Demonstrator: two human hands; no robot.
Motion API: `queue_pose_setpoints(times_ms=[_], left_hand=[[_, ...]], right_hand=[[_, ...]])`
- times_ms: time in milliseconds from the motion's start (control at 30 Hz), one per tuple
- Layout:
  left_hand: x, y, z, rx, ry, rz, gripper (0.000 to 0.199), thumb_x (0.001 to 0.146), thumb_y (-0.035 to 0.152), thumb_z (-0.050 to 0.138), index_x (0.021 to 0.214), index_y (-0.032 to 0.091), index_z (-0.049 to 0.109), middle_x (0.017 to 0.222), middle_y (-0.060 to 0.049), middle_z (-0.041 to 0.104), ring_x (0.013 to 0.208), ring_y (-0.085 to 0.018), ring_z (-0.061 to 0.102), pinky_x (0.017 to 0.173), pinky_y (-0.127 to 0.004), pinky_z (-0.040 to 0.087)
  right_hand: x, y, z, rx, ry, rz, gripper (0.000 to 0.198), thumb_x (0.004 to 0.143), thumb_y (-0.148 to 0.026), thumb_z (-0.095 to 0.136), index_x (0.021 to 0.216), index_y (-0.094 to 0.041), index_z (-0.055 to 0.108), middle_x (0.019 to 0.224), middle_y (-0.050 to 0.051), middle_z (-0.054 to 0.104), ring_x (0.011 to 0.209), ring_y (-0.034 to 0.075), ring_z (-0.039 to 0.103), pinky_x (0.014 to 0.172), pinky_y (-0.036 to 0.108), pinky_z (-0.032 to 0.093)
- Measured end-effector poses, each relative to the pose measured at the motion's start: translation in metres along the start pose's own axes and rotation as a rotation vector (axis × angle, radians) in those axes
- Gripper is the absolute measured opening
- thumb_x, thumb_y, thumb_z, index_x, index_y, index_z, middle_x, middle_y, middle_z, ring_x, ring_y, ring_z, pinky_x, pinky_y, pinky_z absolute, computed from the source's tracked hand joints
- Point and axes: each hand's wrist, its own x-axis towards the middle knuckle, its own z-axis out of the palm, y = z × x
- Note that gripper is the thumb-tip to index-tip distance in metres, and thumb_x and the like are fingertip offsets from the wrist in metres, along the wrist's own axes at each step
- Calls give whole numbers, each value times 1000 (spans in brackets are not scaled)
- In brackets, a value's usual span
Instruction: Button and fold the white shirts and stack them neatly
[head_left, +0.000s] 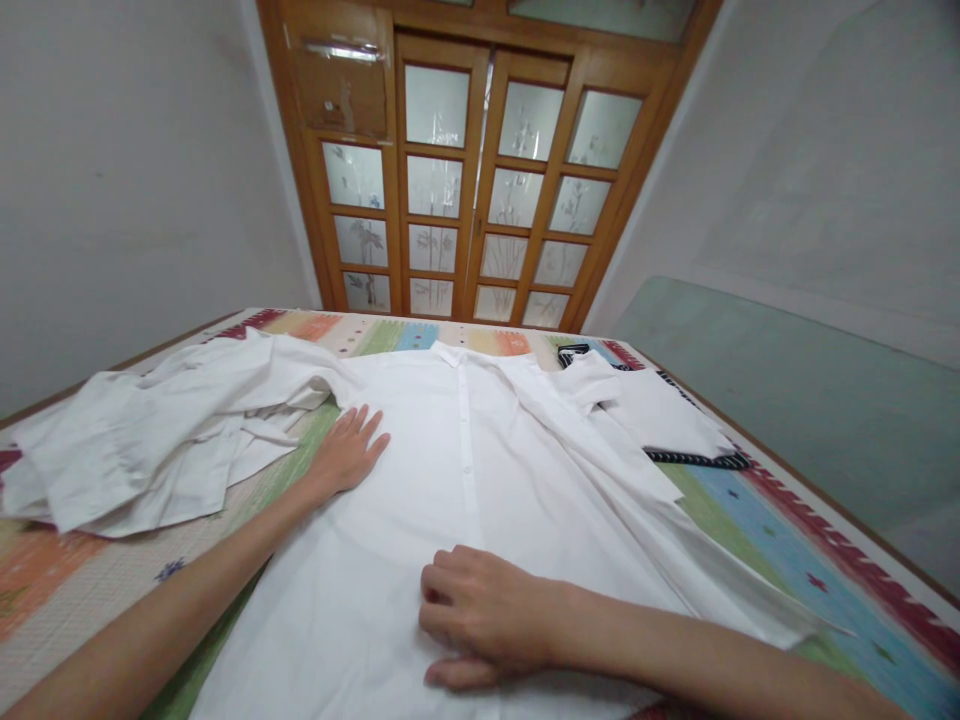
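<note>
A white button-up shirt (420,520) lies spread out with its collar at the far end and its button strip running down the middle. My left hand (349,448) rests flat on the shirt's left side near the armhole, fingers spread. Lower down, my right hand (480,615) lies on the shirt front, its fingers loosely bent and the thumb apart, with no cloth visibly gripped. The right front panel of the shirt has folds, and its edge slants outward to the right.
A crumpled heap of white cloth (165,430) lies at the left. At the right is a folded white garment (667,415) on black patterned cloth (697,458). Beneath everything is a colourful patterned bedspread (750,520). Walls flank both sides; wooden glass-paned doors (480,150) stand beyond.
</note>
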Motion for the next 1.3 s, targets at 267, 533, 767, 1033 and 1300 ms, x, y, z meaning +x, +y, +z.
queue_pose_setpoints(times_ms=[267, 533, 767, 1033, 1300], left_hand=[[4, -4, 2, -11, -7, 18, 61, 97, 50, 29, 148, 18, 39, 156, -11, 34, 145, -28, 26, 118, -46, 21], [38, 6, -3, 19, -113, -6, 70, 96, 53, 21, 149, 9, 34, 157, -18, 27, 145, -33, 24, 115, -47, 22], [63, 3, -2, -36, -69, 213, 71, 94, 53, 27, 146, 6, 38, 154, -17, 35, 145, -27, 29, 117, -37, 21], [70, 1, 1, -45, -148, 176, 76, 94, 59, 18, 152, 11, 28, 159, -13, 24, 148, -27, 18, 118, -42, 16], [80, 8, -2, -15, -175, 77, 74, 95, 57, 18, 153, 11, 25, 160, -12, 20, 149, -28, 15, 118, -44, 14]], right_hand=[[5, -42, 73, 37, 157, -160, 22, 94, -28, 55, 73, -23, 50, 61, -3, 54, 59, 13, 51, 50, 26, 33], [16, -43, 55, 194, -70, -217, 16, 90, -29, 63, 77, -24, 54, 63, -7, 64, 55, 9, 56, 45, 24, 31], [87, -15, 18, 126, 209, -39, 25, 96, -39, 47, 89, -20, 61, 90, 3, 72, 85, 15, 65, 70, 25, 49], [116, -23, 33, -89, 151, -92, 65, 94, -58, 46, 139, -12, 42, 146, 12, 47, 132, 25, 43, 110, 39, 38], [94, -35, 36, -264, 161, -276, 43, 101, -43, 39, 139, -24, 48, 150, 0, 44, 136, 19, 40, 110, 30, 36]])
